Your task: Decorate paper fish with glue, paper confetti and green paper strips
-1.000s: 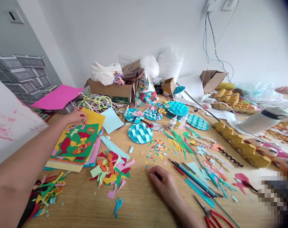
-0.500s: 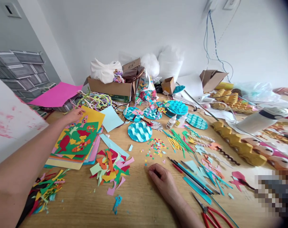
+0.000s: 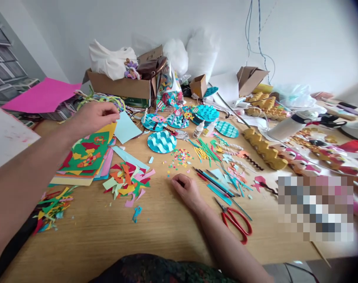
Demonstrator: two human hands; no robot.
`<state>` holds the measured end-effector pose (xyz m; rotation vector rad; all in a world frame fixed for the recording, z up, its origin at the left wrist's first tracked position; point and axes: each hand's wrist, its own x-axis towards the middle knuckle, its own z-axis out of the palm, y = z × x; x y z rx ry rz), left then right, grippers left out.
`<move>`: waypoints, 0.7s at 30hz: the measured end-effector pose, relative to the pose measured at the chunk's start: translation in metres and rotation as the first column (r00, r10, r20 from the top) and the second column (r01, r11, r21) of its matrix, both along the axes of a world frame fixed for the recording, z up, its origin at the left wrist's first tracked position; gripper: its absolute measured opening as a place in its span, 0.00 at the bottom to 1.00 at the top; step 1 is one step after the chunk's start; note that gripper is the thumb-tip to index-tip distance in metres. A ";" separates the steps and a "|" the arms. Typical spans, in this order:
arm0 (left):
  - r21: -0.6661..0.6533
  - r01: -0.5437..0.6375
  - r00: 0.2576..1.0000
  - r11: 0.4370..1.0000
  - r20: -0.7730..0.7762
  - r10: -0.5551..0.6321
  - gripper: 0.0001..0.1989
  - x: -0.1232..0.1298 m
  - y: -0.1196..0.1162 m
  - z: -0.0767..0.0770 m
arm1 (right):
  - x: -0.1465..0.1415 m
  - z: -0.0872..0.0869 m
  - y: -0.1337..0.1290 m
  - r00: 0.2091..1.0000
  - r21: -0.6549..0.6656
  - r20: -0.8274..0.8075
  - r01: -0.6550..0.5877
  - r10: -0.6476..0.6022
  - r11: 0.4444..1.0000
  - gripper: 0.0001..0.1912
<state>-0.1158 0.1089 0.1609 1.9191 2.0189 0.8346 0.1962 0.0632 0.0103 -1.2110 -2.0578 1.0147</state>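
My left hand [image 3: 93,117] is raised over the back of the stacked coloured paper, beside a light blue sheet [image 3: 127,127]. Its fingers are bent together, and whatever they may hold is too small to make out. On top of the stack lies a green sheet [image 3: 89,146] with red, yellow and orange fish cutouts. My right hand [image 3: 186,189] rests on the wooden table with curled fingers, between a heap of paper scraps [image 3: 127,181] and several pencils [image 3: 216,184]. Small confetti dots [image 3: 181,156] lie just behind it.
Red-handled scissors [image 3: 236,222] lie by my right forearm. Blue wavy discs [image 3: 161,142], two glue bottles [image 3: 198,129] and green strips sit farther back. A cardboard box [image 3: 120,88] stands near the wall. Egg-carton pieces [image 3: 264,151] and a bottle [image 3: 288,125] are at the right.
My left hand has lifted off the paper stack and moved toward the light blue sheet. The view has shifted, showing more of the table's front edge. My right hand still rests on the table.
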 end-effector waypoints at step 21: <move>-0.033 0.519 0.837 0.854 -0.183 -0.516 0.15 0.088 -0.090 -0.055 | -0.010 0.002 -0.023 0.905 0.217 0.165 -0.421 0.392 0.881 0.12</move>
